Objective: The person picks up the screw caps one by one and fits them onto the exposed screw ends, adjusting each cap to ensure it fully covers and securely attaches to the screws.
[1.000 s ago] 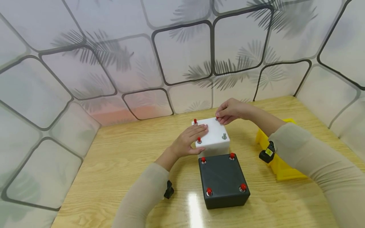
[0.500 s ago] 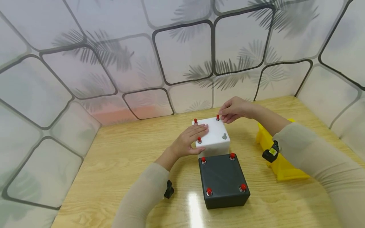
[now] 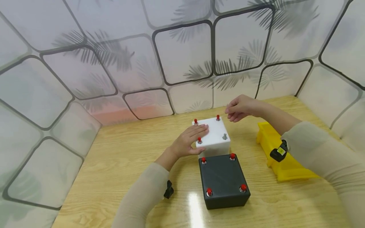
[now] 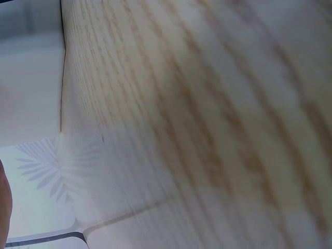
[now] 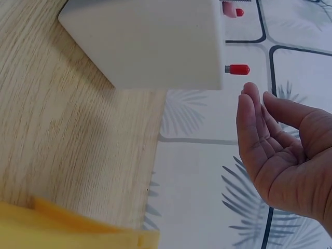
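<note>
My left hand (image 3: 189,140) rests on the white box (image 3: 215,134), its fingers laid across the top and the thumb along the front side. Red caps sit on metal posts at three corners of that box, among them the far-right red cap (image 3: 218,117). At the near-right corner stands a bare metal post (image 3: 224,136). My right hand (image 3: 240,108) hovers to the right of the far-right cap, apart from it. In the right wrist view the right hand (image 5: 282,150) holds nothing, its fingers loosely bent beside the red cap (image 5: 239,69).
A black box (image 3: 223,180) with a red cap at each corner stands just in front of the white one. To the right, under my right forearm, lies a yellow bin (image 3: 271,136). Behind the wooden table (image 3: 128,152) rises a patterned backdrop (image 3: 182,53).
My right hand has let go of the far-right red cap and drawn away to the right. The cap stays on its post. My left hand has not moved.
</note>
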### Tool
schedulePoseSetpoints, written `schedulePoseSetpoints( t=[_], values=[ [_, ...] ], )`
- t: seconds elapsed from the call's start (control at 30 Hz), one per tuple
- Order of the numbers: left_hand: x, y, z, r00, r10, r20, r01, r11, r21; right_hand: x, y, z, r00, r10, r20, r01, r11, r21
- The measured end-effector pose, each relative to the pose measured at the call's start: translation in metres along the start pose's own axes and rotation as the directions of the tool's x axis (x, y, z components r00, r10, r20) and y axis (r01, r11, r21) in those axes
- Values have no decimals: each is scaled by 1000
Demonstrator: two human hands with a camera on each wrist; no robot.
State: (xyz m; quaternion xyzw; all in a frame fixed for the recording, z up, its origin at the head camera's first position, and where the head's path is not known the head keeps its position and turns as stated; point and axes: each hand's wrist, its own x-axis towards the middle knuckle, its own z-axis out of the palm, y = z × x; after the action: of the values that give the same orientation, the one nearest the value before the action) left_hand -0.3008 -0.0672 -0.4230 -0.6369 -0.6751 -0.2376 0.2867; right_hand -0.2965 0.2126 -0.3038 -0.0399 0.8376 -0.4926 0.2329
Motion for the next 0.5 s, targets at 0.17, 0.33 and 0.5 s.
schedulePoseSetpoints(
  t=[0.17, 0.33, 0.5],
  values=[
    [-1, 0, 0, 1000, 5, 2, -5, 1000, 4, -2, 4, -5, 1000, 5, 5, -5, 1000, -8],
    [-1, -1, -1, 1000, 16, 10, -16, 1000, 6, -8, 6, -11, 1000, 10, 12, -9, 999, -41],
    [1, -1, -4, 999, 10, 38, -11, 1000, 3, -15, 9, -16, 1000, 16, 14, -15, 999, -42]
  ],
)
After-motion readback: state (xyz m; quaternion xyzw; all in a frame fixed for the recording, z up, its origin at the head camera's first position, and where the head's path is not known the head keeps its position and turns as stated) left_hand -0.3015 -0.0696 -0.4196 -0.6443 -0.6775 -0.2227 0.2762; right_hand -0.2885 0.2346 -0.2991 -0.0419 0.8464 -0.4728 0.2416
